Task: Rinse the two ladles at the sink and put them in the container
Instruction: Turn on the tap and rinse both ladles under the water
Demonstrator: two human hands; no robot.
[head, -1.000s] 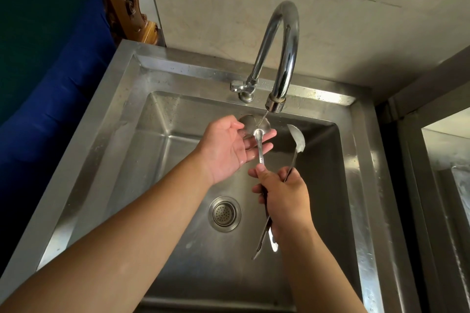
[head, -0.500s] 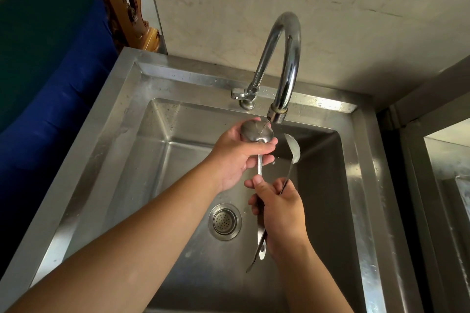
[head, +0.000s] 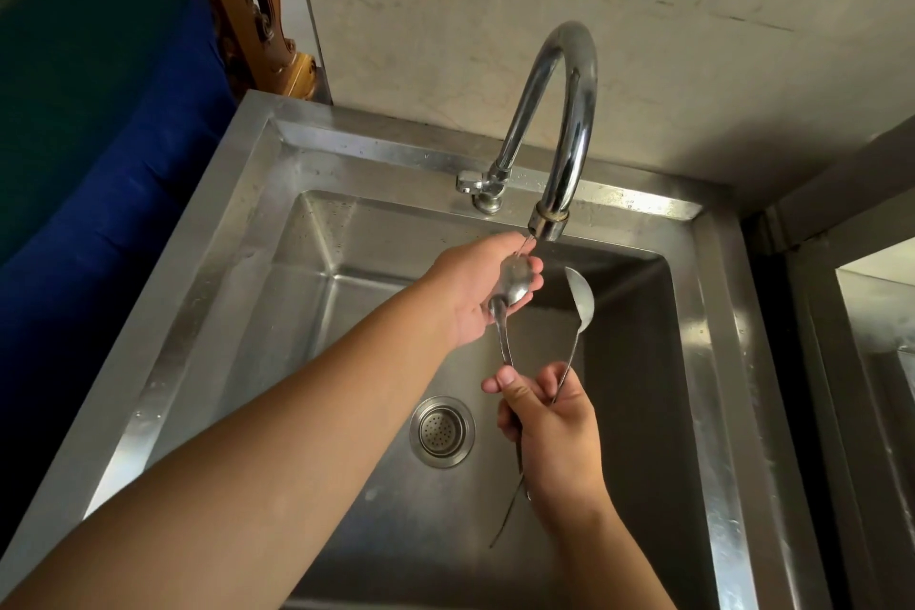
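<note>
Two steel ladles are held over the steel sink (head: 247, 272). My right hand (head: 554, 431) grips both handles together. The left ladle (head: 515, 282) has its bowl under the tap's thin stream of water, and my left hand (head: 475, 292) wraps around that bowl, fingers curled on it. The right ladle (head: 580, 297) sticks up to the right, its bowl free and dry-looking, just below the spout. The handle ends poke out below my right wrist. No container is in view.
The curved chrome tap (head: 569, 124) rises from the sink's back ledge with its lever (head: 468, 183) at the left. The drain strainer (head: 442, 431) sits in the basin floor. A blue surface (head: 99, 213) lies left; a second steel unit (head: 871, 362) stands right.
My left hand went from open beside the ladle bowl to closed around it under the stream. Both hands and ladles shifted slightly right toward the spout.
</note>
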